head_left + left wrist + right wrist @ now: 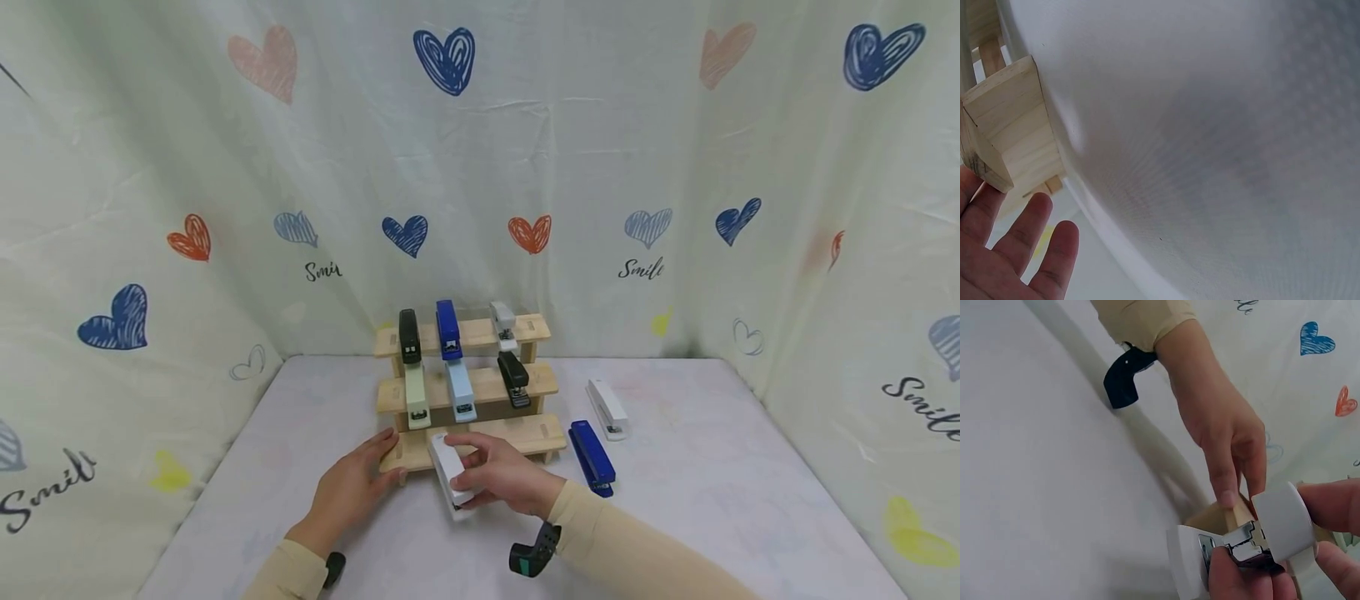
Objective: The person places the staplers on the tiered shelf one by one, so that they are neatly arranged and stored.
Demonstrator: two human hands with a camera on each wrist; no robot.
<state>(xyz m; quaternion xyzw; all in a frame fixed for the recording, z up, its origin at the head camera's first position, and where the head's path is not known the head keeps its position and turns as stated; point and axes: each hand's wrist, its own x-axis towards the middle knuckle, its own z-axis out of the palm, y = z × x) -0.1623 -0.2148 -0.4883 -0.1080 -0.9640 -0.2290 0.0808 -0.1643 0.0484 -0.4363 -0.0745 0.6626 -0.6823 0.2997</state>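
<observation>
My right hand (510, 477) grips a white stapler (447, 467) over the front edge of the lowest tier of a wooden stepped rack (517, 432). In the right wrist view the fingers (1335, 503) hold the stapler's white top (1284, 522), and its metal inner part shows between top and base. My left hand (351, 487) holds the left end of that lowest tier, thumb at the front and fingers at the side. Seen from the left wrist, some fingertips touch the board's end (985, 159) while two other fingers stand apart from it.
The upper tiers bear a black (409, 335), a blue (448, 329) and a grey-white stapler (503, 323), then a pale green (416, 396), a light blue (461, 390) and another black one (513, 379). Right of the rack lie a blue (592, 458) and a white stapler (607, 408).
</observation>
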